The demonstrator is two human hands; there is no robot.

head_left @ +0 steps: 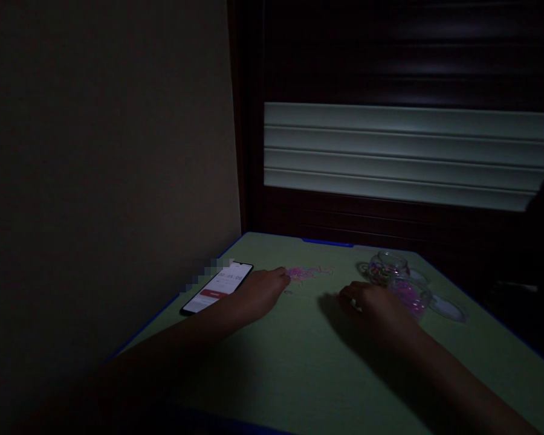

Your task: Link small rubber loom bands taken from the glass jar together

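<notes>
In dim light, a loose pile of small pink and pale pieces, perhaps rubber bands (304,273), lies on the pale green table. My left hand (265,291) reaches its fingertips to the pile's left edge, fingers bent together; what they grip is too dark to make out. Farther right, my right hand (372,302) hovers over the table with fingers curled in a pinch, and anything in them is hidden. Just beyond its wrist stands a clear jar of pink pieces (414,297). Behind that is a second clear jar with multicoloured pieces (387,267).
A phone (217,289) showing a timer lies left of my left hand, partly behind the forearm. A round clear lid (448,309) rests right of the jars. The green table (299,368) has blue edges and stands against a wall (118,151).
</notes>
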